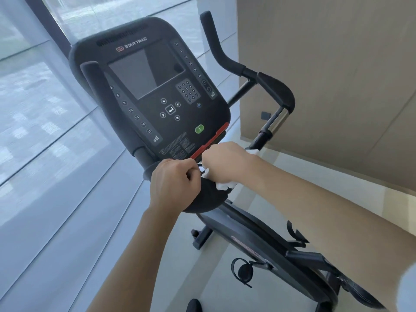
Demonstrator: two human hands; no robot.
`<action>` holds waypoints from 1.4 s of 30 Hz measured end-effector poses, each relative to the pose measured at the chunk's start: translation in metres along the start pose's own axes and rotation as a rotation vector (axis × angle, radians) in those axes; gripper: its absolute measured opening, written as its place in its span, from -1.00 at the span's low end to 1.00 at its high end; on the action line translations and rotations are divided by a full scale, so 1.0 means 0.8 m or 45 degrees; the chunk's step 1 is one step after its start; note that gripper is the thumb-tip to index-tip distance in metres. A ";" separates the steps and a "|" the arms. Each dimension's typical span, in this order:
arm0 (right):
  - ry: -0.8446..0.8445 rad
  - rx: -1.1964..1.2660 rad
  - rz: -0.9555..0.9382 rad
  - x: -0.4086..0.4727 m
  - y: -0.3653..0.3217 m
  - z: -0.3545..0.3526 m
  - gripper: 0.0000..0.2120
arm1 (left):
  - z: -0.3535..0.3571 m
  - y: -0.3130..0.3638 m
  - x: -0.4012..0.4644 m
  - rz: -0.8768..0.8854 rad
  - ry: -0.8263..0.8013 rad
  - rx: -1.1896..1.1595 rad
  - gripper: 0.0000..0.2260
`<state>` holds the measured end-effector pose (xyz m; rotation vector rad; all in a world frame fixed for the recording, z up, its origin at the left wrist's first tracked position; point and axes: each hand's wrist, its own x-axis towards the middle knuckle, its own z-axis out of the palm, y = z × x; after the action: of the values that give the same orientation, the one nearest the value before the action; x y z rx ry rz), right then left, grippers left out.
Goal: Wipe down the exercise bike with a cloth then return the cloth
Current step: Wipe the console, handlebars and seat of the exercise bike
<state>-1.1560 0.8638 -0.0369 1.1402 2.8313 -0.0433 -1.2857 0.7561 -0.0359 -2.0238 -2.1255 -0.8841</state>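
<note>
I'm looking down over the exercise bike (258, 242), which stands on a pale, smooth floor (225, 278) in a narrow strip between a wall of large glass panes (45, 109) on my left and a beige panelled wall (337, 75) on my right. The glass is crossed by thin dark lines and one dark upright frame at the top; what lies behind it is washed out and I cannot make it out. The beige wall shows faint seams between its panels and a small dark square fitting low down near the handlebar.

The bike's black console (153, 91) fills the middle of my view, tilted, with a grey screen, a number keypad, arrow buttons, a green button and a red strip along its lower edge. Black padded handlebars (225, 55) rise on either side, with a chrome section on the right one.

Both hands meet just below the console's red strip, over the dark padded part of the handlebar there. My left hand (173, 183) has its grip closed, thumb and fingers pinched together; I cannot tell for sure what it pinches. My right hand (225, 163) has its grip closed around the white cloth (222, 184), which is bunched up and pokes out under the palm and behind the wrist, pressed against the black padding.

Lower down I see the bike's dark frame, a pedal with its strap and a foot of the base on the floor.
</note>
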 end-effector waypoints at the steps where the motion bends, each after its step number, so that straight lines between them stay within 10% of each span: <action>1: 0.030 0.050 0.018 -0.001 0.006 0.003 -0.76 | 0.000 0.000 0.000 -0.006 -0.003 0.000 -0.75; 10: 0.316 0.077 0.152 -0.023 0.079 0.007 -0.69 | 0.004 -0.004 0.001 0.015 0.020 -0.004 -0.75; 20: 1.176 0.487 0.115 -0.083 0.024 0.088 -0.71 | 0.011 -0.006 0.006 0.230 -0.171 0.284 -0.70; 34: 1.392 2.258 0.679 -0.094 -0.103 0.164 -0.83 | 0.025 0.019 0.048 0.570 -0.798 0.311 -0.67; 42: 1.669 2.224 1.083 -0.040 -0.017 0.139 -0.67 | 0.030 0.015 0.051 0.596 -0.808 0.282 -0.64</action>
<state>-1.1350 0.8252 -0.1445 3.3146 1.6698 -2.9249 -1.2721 0.8031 -0.0335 -2.7371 -1.7056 0.0730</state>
